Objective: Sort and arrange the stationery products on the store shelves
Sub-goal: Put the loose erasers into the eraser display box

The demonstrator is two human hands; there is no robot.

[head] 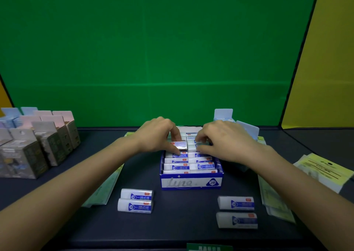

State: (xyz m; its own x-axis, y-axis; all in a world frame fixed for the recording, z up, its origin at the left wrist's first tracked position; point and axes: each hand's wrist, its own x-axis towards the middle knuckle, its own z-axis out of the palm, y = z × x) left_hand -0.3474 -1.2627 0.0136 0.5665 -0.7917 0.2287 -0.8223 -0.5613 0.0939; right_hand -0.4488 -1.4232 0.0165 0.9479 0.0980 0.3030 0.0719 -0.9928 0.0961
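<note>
My left hand (155, 133) pinches an eraser (180, 145) to seat it in the box (191, 182) beneath; right hand (224, 141) curls alongside, can't tell its grip.

A shop shelf, set up like a mock store: the dark surface (182, 225) carries a blue-and-white display box (191, 182) packed with rows of wrapped erasers (183, 167), ranks of identical boxed products (38, 147) at the left and flat packets (325, 171) at the right. A green label (209, 248) sits on the front edge, and a plain green backdrop (153, 39) and a yellow panel (325, 59) stand behind
</note>
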